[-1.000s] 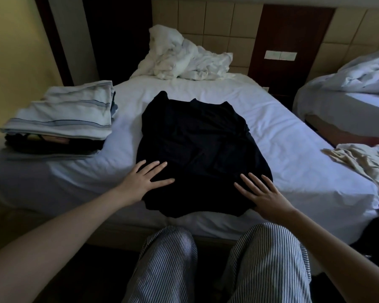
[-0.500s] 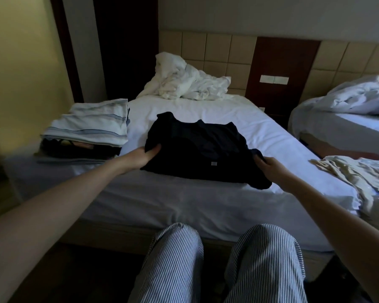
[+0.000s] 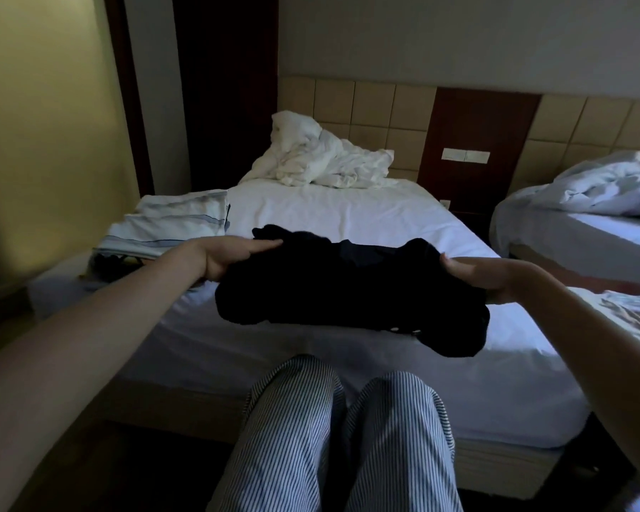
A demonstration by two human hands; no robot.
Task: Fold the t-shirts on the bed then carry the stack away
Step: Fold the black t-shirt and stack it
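My left hand and right hand are gripping the folded black t-shirt by its ends. The stack beyond my left fingers is awaiting it, carrying yet to come

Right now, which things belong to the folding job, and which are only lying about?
Job: black t-shirt, gripped by left hand and right hand; folded stack; bed.
Lying about: crumpled white duvet; neighbouring bed; wall switches.

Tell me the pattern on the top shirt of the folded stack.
The top shirt is white with thin blue stripes; head view.
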